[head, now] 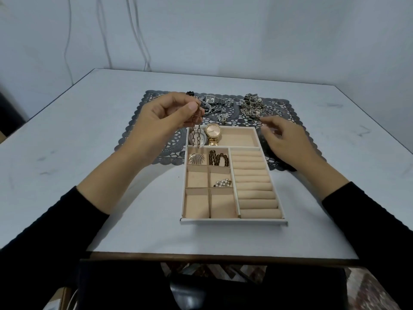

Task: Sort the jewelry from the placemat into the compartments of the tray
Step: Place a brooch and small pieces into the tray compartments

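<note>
I have the left hand (165, 121) raised over the tray's far-left corner, thumb and fingers pinching a dark chain (196, 136) that hangs into the long top compartment. The right hand (288, 139) hovers just right of the tray, fingers loosely curled, holding nothing. The tray (232, 221) sits on the table (67, 153), its far end on the placemat (138, 115). A gold watch (213, 133) lies in the top compartment. Below it are a silver fan brooch (196, 158), brown beads (218, 158) and a pearl piece (223, 182), each in its own small square. The ring rolls (254, 182) are bare. A tangled jewelry pile (251, 106) and a silver watch (211, 99) are on the placemat's far side.
</note>
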A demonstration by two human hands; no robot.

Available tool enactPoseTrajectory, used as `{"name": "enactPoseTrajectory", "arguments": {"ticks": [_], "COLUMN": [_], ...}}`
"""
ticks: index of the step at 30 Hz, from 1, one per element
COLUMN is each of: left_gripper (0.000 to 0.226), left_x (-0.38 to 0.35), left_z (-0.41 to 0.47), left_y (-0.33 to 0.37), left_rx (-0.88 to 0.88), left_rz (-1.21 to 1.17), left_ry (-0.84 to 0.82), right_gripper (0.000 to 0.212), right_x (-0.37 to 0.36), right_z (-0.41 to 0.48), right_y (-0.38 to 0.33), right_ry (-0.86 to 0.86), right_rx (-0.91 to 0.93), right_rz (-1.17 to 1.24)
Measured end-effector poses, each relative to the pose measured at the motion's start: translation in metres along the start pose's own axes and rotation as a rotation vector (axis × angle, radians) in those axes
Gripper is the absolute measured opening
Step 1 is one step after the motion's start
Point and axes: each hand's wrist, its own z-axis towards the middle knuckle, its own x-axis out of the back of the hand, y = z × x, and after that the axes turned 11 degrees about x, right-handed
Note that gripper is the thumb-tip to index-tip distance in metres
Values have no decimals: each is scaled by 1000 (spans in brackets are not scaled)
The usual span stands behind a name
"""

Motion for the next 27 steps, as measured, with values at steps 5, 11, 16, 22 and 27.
{"name": "enactPoseTrajectory", "arguments": {"ticks": [5,11,16,22,27], "left_gripper": [15,8,13,9,30], "left_x": [-8,-8,-9,-1,7], "left_z": [-4,-9,-17,-26,-31], "left_y": [-1,-6,-6,-7,-12], "left_rx": [7,-10,-36,-27,31], "left_rz": [29,88,71,72,168], "left_ry": [-26,-94,-144,-192,-172], "right_gripper": [27,26,26,29,31], "right_x": [-4,-4,-4,-5,-6], "right_z": [-8,-10,-10,-9,-9], "right_y": [11,9,9,11,12], "right_ry": [-136,-194,-197,-195,-198], "right_rx": [86,129,122,111,109], "right_rz": [-153,-201,-201,-191,-186]}}
